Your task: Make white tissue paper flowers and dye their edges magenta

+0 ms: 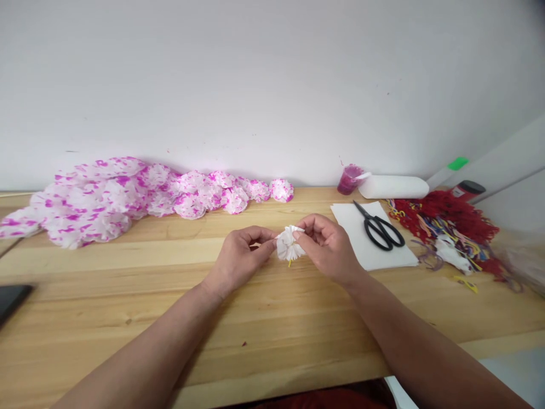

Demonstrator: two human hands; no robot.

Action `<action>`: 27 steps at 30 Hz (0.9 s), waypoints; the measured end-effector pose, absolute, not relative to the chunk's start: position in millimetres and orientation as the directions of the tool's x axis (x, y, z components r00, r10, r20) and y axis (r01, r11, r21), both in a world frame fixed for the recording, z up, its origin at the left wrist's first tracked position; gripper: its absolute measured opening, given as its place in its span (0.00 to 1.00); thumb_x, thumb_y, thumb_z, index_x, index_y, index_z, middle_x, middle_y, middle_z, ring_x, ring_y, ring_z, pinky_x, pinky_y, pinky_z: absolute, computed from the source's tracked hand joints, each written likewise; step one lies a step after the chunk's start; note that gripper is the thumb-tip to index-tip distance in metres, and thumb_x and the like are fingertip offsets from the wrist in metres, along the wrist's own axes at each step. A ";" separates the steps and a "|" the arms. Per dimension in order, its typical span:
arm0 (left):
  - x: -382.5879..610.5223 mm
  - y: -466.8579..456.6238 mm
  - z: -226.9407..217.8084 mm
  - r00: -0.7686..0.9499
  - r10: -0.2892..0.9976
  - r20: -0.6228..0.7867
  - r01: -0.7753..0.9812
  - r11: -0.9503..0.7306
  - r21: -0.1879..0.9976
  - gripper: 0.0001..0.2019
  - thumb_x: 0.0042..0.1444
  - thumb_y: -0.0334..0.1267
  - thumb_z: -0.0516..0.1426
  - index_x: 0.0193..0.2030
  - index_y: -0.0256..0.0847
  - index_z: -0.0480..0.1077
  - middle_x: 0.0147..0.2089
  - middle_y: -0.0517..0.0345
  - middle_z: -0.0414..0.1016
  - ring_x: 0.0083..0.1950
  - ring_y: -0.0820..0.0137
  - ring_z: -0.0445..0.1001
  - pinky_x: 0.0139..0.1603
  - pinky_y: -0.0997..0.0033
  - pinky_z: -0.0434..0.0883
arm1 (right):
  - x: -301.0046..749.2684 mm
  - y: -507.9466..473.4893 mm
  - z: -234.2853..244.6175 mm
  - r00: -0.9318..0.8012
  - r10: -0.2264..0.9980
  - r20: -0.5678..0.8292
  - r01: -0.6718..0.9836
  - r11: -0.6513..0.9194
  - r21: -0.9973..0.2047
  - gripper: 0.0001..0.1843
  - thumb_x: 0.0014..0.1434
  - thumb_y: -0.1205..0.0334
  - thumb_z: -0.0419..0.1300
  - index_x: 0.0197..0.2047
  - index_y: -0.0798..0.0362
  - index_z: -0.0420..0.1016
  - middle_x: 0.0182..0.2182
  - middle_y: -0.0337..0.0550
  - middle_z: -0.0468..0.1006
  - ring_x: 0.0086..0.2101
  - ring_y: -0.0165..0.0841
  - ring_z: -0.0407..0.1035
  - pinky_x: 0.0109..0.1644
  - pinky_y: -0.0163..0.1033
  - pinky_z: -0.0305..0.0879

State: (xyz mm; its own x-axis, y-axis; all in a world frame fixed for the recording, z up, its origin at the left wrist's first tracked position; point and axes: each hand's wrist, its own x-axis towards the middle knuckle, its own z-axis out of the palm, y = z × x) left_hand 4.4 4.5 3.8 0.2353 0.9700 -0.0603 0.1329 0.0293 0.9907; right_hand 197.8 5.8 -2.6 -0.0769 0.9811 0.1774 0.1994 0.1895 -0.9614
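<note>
A small white paper flower (288,245) with a short yellow tie at its base is held just above the wooden table (272,318). My left hand (240,253) pinches its left side with closed fingers. My right hand (326,243) grips its right side, thumb and fingers pressed on the petals. Both hands touch the flower at the table's middle.
A row of white and pink paper flowers (128,196) lies along the wall at left. Black scissors (378,227) rest on a white sheet (400,255) to the right. Behind are a pink cup (349,179), a white bottle (394,186) and a heap of coloured wires (447,224). A dark phone (11,298) lies at far left.
</note>
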 end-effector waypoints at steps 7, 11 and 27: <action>6.6 3.6 -4.7 0.171 0.982 0.084 0.085 -0.100 0.991 0.07 0.55 0.40 0.64 0.34 0.38 0.78 0.41 0.53 0.81 0.41 0.67 0.78 0.42 0.70 0.75 | 188.0 -9.7 5.1 0.063 0.909 0.413 0.311 0.375 -0.873 0.04 0.59 0.63 0.64 0.37 0.51 0.72 0.28 0.36 0.74 0.27 0.27 0.66 0.30 0.33 0.63; 9.7 -1.5 -5.4 0.123 0.961 0.248 0.209 -0.269 0.940 0.03 0.54 0.35 0.63 0.34 0.39 0.79 0.42 0.53 0.80 0.43 0.68 0.78 0.41 0.73 0.75 | 177.5 -17.1 4.3 -0.071 0.963 0.259 0.304 0.268 -0.914 0.06 0.57 0.63 0.65 0.35 0.51 0.71 0.26 0.35 0.73 0.25 0.27 0.64 0.27 0.33 0.62; 9.2 -3.3 -3.0 0.146 0.979 0.145 0.216 -0.174 0.961 0.07 0.56 0.39 0.63 0.35 0.38 0.77 0.33 0.57 0.79 0.34 0.70 0.75 0.37 0.72 0.72 | 176.2 -12.3 3.6 -0.098 0.988 0.116 0.262 0.138 -0.955 0.07 0.57 0.62 0.61 0.29 0.52 0.67 0.24 0.36 0.71 0.25 0.28 0.63 0.29 0.35 0.59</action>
